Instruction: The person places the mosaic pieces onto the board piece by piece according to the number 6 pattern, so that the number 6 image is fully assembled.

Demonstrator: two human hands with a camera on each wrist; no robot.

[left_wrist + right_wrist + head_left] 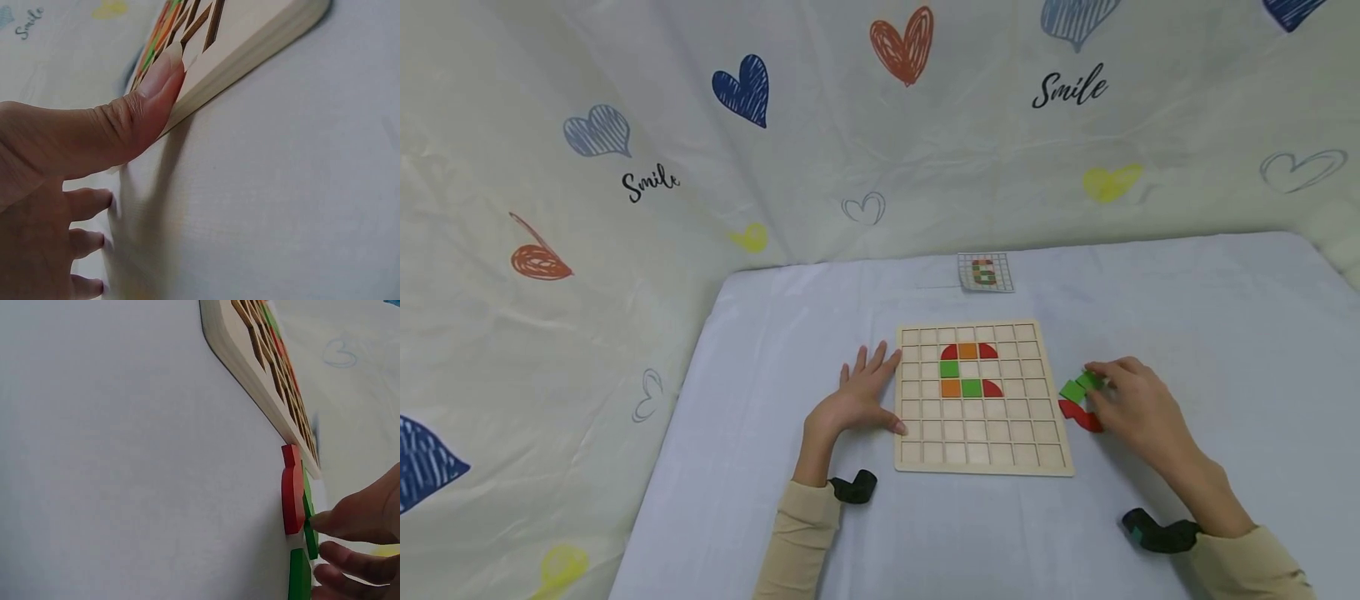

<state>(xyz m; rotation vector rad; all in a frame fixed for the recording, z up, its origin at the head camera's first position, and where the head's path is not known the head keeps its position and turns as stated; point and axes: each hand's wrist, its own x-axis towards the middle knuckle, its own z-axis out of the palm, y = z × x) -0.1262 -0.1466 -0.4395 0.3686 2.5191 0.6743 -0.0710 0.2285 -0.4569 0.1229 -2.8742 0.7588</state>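
Note:
A wooden grid board [977, 458] lies on the table with red, orange and green pieces set in its squares. My left hand [850, 404] is at the board's left side, fingers spread and straight. In the left wrist view its thumb [156, 84] presses on the board's rim [250, 56]. Off the board's right edge, my right hand [1146, 417] pinches a green square block [1088, 381] between thumb and fingertips. Beside it lie another green square [1072, 392] and red curved pieces [1084, 419]. In the right wrist view a red piece [292, 500] stands near the thumb.
A small pattern card [987, 273] with a coloured figure on a grid lies behind the board. White cloth [737, 350] covers the table. A hanging sheet [820, 150] with printed hearts stands behind and to the left. Each wrist wears a black camera [1161, 533].

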